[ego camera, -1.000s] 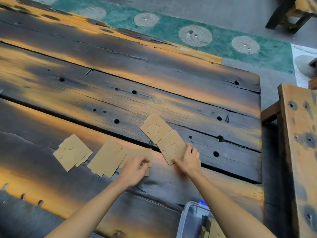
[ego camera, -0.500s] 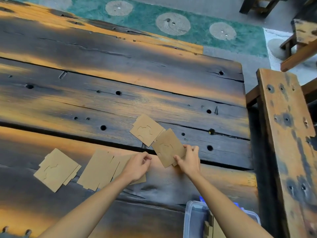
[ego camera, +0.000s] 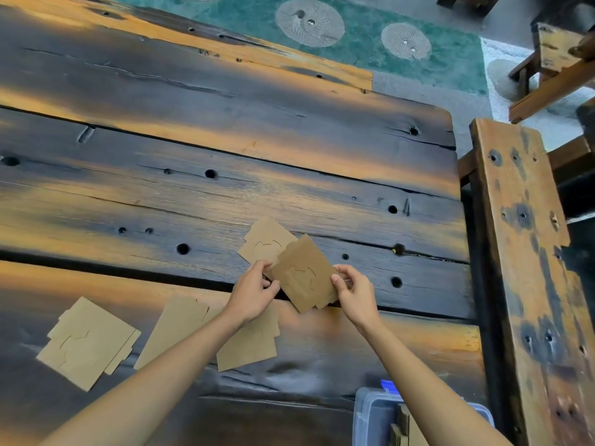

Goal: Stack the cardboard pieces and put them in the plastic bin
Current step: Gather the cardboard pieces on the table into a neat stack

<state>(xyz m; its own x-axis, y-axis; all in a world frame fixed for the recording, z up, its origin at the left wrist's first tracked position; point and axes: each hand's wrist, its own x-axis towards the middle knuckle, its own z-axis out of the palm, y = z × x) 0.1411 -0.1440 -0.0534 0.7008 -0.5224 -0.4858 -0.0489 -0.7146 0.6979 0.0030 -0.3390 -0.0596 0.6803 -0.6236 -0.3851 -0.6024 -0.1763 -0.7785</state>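
I held a small stack of cardboard pieces (ego camera: 304, 278) just right of the frame's centre, tilted up off the wooden table (ego camera: 225, 149). My left hand (ego camera: 252, 292) pinched its left edge between thumb and fingers, and my right hand (ego camera: 355, 292) pinched its right edge the same way. Just behind it, one notched piece (ego camera: 264, 241) lay flat on the planks. Below my left forearm sat two overlapping pieces (ego camera: 248, 346), and another pair (ego camera: 85, 342) lay at lower left. The plastic bin (ego camera: 367, 416) stood at the bottom edge, right of centre, with cardboard standing inside.
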